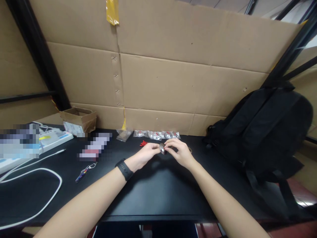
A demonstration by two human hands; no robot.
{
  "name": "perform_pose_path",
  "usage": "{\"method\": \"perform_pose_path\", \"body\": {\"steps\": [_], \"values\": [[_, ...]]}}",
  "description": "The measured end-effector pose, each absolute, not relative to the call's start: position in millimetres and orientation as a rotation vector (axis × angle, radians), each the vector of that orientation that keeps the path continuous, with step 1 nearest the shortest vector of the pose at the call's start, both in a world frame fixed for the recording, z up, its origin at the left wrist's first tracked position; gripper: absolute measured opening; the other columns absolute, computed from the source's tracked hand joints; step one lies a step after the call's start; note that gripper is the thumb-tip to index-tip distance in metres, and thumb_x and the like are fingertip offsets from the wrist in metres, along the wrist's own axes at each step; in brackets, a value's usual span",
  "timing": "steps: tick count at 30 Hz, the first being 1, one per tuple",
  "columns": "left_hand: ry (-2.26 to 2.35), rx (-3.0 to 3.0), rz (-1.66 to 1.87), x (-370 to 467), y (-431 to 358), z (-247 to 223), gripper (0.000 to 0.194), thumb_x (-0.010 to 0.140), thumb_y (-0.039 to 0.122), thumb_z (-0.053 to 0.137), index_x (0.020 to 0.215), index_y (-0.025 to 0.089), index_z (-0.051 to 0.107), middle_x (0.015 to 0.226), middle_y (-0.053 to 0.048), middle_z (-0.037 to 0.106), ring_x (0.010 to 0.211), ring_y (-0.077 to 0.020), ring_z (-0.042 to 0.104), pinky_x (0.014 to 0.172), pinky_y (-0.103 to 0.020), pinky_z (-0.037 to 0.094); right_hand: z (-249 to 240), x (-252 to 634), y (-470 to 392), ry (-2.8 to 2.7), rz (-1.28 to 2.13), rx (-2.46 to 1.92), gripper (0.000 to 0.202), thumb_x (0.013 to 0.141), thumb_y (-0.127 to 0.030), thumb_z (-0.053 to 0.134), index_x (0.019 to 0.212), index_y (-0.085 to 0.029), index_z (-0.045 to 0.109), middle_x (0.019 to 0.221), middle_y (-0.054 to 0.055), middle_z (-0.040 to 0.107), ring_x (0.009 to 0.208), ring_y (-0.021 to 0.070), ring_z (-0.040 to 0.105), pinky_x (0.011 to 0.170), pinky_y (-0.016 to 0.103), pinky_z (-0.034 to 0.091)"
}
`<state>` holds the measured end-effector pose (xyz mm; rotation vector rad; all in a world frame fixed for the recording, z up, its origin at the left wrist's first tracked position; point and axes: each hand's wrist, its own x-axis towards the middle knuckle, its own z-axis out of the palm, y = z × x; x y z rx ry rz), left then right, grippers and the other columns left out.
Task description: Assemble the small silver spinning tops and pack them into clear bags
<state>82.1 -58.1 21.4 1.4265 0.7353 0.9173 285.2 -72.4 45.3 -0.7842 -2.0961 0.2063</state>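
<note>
Between my two hands, over the black table, is a small round shiny metal disc (162,148). The thumb and fingers of my left hand (146,155) pinch its left edge. From the right, my right hand (182,153) has its fingertips closed at the disc's face, where a bit of red shows. What exactly the right fingers grip there is too small to tell. A bunch of red cord (143,143) lies just behind my left hand. Beyond it, several similar discs with red at their middles sit in clear plastic bags (156,135). Part of a ring-like thing (190,149) shows behind my right hand.
A black backpack (269,132) takes up the right side. At the left are a power strip (59,139), a looping white cable (58,188), an open cardboard box (79,120) and a keychain (85,172). A tall cardboard panel (158,82) closes off the back.
</note>
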Motion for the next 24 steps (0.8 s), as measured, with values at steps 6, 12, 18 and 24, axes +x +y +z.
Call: {"method": "perform_pose_path", "body": {"steps": [6, 12, 18, 24], "values": [[0.944, 1.708, 1.172, 76.7, -51.4, 24.1, 0.021, 0.090, 0.034, 0.061, 0.098, 0.019, 0.072, 0.103, -0.006, 0.073, 0.098, -0.0209, 0.065, 0.093, -0.033, 0.047, 48.2, 289.6, -75.3, -2.225, 0.160, -0.854, 0.009, 0.096, -0.019, 0.058, 0.094, -0.023, 0.066, 0.113, 0.008, 0.063, 0.108, 0.0214, 0.061, 0.098, 0.038, 0.049], [0.999, 2.265, 1.114, 76.6, -63.5, 30.6, 0.019, 0.088, 0.040, 0.066, 0.100, 0.028, 0.075, 0.112, -0.004, 0.069, 0.109, -0.0242, 0.060, 0.103, -0.040, 0.043, 46.4, 294.9, -75.0, -2.288, 0.133, -0.888, 0.009, 0.097, -0.018, 0.056, 0.096, -0.023, 0.063, 0.118, 0.008, 0.059, 0.115, 0.0216, 0.057, 0.103, 0.038, 0.046], [1.034, 2.368, 0.987, 82.0, -67.7, 26.2, 0.021, 0.087, 0.045, 0.068, 0.098, 0.030, 0.078, 0.109, -0.005, 0.070, 0.108, -0.0263, 0.057, 0.102, -0.042, 0.041, 48.1, 296.2, -74.8, -2.285, 0.146, -0.863, 0.011, 0.098, -0.017, 0.051, 0.096, -0.023, 0.060, 0.118, 0.008, 0.059, 0.115, 0.0219, 0.056, 0.102, 0.040, 0.046], [1.072, 2.396, 0.916, 79.4, -64.0, 22.5, 0.024, 0.087, 0.046, 0.068, 0.103, 0.031, 0.077, 0.111, -0.006, 0.068, 0.111, -0.0287, 0.053, 0.102, -0.043, 0.036, 44.9, 298.5, -69.2, -2.273, 0.151, -0.865, 0.012, 0.099, -0.019, 0.050, 0.094, -0.023, 0.060, 0.113, 0.009, 0.059, 0.109, 0.0231, 0.057, 0.099, 0.042, 0.048]]}}
